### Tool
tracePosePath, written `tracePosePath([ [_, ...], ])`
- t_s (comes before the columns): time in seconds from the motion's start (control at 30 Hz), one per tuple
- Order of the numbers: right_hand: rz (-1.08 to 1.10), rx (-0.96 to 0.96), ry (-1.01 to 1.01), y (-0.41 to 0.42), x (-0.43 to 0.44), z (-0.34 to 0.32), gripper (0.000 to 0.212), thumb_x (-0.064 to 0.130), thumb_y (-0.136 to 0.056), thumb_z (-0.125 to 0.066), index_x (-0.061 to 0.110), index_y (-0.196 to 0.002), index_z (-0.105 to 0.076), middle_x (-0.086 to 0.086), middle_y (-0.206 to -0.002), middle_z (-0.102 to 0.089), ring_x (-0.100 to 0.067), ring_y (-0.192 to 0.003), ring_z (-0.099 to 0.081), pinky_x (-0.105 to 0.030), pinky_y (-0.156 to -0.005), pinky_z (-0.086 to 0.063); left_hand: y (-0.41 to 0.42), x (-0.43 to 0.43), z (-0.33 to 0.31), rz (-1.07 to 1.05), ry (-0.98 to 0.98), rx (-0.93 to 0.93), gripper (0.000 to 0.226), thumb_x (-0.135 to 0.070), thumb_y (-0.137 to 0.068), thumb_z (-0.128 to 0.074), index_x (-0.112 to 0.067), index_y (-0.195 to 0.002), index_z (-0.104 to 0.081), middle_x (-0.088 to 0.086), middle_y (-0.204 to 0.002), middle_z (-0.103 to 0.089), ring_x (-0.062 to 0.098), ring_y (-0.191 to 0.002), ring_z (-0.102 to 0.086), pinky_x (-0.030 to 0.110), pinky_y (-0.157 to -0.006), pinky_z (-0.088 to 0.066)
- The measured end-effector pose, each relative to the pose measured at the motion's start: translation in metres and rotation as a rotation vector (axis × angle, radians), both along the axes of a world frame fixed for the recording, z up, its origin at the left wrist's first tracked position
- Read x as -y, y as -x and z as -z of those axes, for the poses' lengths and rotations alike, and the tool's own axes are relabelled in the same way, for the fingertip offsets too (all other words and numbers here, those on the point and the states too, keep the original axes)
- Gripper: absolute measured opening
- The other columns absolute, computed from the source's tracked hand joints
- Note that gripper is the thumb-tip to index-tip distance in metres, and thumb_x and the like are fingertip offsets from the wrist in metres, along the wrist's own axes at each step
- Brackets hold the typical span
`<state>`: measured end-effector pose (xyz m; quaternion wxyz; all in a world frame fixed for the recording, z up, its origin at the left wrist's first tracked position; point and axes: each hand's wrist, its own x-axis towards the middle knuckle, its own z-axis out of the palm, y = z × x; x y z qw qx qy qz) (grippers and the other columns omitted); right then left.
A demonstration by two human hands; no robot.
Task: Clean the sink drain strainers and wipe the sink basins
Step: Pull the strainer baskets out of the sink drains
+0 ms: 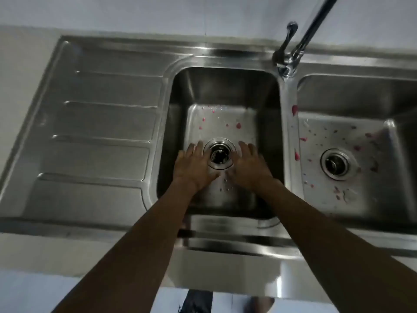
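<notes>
Your left hand [194, 169] and right hand [250, 170] lie flat in the shiny steel basin [180, 107]. Your fingers [199, 146] are straight and apart, holding nothing. The round metal strainer [220, 155] sits between your hands. Small pink bits [238, 125] dot the smooth bottom.

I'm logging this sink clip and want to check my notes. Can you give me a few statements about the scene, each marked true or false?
1. The left hand and right hand are in the left basin, one on each side of its drain strainer. True.
2. The right basin has nothing in its drain. False: the right strainer sits in it.
3. Pink scraps lie in both basins. True.
4. The left hand holds a sponge. False: both hands hold nothing, fingers straight.
5. The tap is mounted on the drainboard. False: it stands at the back, between the basins.
</notes>
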<state>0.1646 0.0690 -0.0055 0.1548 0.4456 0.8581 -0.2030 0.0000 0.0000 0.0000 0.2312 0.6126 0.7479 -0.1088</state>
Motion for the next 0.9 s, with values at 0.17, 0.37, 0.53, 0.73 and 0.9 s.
tracePosePath([
  [0.17,-0.063,0.122,-0.009,0.011,-0.007,0.047,0.067,0.051,-0.095,-0.054,0.026,-0.154,-0.034,-0.021,-0.168,0.01,-0.048,-0.154,0.007,-0.059,-0.123,-0.007,0.009,-0.024,0.043,0.081,-0.003,-0.029,0.084,-0.071,-0.094,-0.051,-0.032,-0.164,-0.026,0.009,-0.176,0.001,0.031,-0.162,-0.001,0.056,-0.126,-0.007],
  [0.37,-0.088,0.175,-0.051,0.017,-0.014,0.061,0.069,0.068,-0.095,-0.041,0.028,-0.152,-0.041,-0.023,-0.168,0.012,-0.05,-0.153,0.008,-0.059,-0.123,-0.004,0.015,-0.04,0.063,0.2,0.037,-0.087,0.077,-0.076,-0.094,-0.046,-0.041,-0.161,-0.031,0.014,-0.174,0.016,0.035,-0.161,0.011,0.061,-0.125,0.001],
  [0.53,-0.113,0.132,-0.079,0.021,-0.022,0.056,0.063,0.068,-0.094,-0.044,0.027,-0.14,-0.053,-0.017,-0.17,0.003,-0.048,-0.154,0.002,-0.058,-0.123,-0.01,0.02,-0.045,0.061,0.214,0.067,-0.092,0.063,-0.073,-0.098,-0.04,-0.042,-0.151,-0.05,0.013,-0.174,0.015,0.036,-0.161,0.011,0.06,-0.126,0.001],
  [0.73,-0.144,0.076,-0.099,0.028,-0.024,0.054,0.053,0.054,-0.095,-0.055,0.021,-0.136,-0.057,-0.006,-0.169,-0.015,-0.044,-0.153,-0.013,-0.058,-0.12,-0.02,0.029,-0.043,0.055,0.236,-0.021,-0.014,0.045,-0.037,-0.099,-0.06,-0.03,-0.144,-0.058,0.007,-0.176,-0.002,0.033,-0.161,-0.002,0.058,-0.126,-0.007],
  [0.9,-0.133,0.032,-0.096,0.03,-0.024,0.052,0.051,0.049,-0.096,-0.057,0.022,-0.139,-0.054,-0.006,-0.165,-0.026,-0.041,-0.147,-0.028,-0.056,-0.117,-0.026,0.028,-0.042,0.054,0.276,-0.154,0.02,0.039,-0.028,-0.103,-0.052,-0.026,-0.14,-0.064,-0.002,-0.165,-0.036,0.021,-0.153,-0.028,0.046,-0.115,-0.015],
])
